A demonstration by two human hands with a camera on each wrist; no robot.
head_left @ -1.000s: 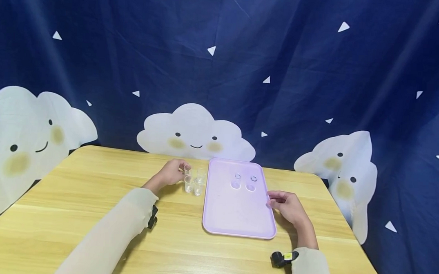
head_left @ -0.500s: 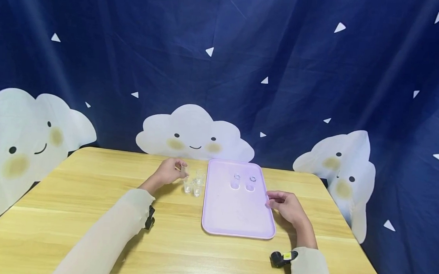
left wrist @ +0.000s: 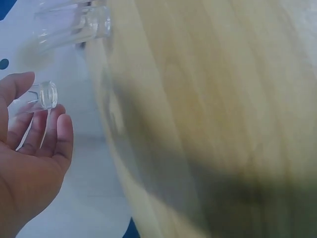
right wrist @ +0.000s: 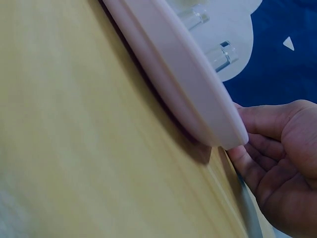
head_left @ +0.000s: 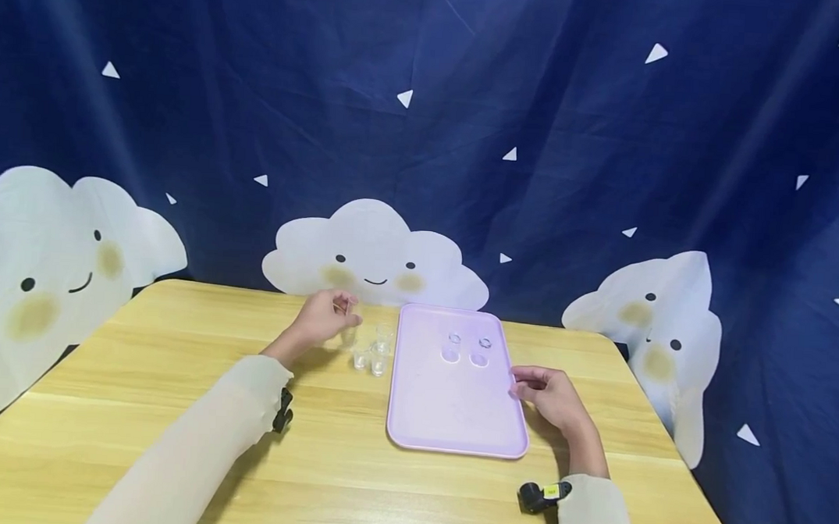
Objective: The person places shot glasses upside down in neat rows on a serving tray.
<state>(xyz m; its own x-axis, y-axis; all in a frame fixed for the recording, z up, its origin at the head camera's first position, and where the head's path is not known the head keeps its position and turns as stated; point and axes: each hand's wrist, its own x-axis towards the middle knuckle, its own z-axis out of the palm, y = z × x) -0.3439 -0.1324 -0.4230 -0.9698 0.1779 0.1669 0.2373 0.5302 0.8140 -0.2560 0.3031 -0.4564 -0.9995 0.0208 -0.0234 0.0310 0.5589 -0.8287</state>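
Note:
My left hand [head_left: 322,318] pinches a small clear shot glass [left wrist: 47,95] between thumb and fingers, at the back left of the tray. In the left wrist view its thick base faces the table and looks raised off it. Right beside it stand several similar shot glasses [head_left: 378,362] on the table, close together and upright. Two more shot glasses [head_left: 479,355] stand upside down on the far half of a lilac tray [head_left: 455,412]. My right hand [head_left: 553,394] holds the tray's right edge, thumb at the rim and fingers lower down.
The wooden table [head_left: 340,477] extends around the tray on both sides and in front. Behind its far edge hangs a dark blue curtain [head_left: 424,153] with white clouds and triangles.
My left hand has lifted the shot glass away from the group, moving slightly left and back. My right hand and the tray stay where they were.

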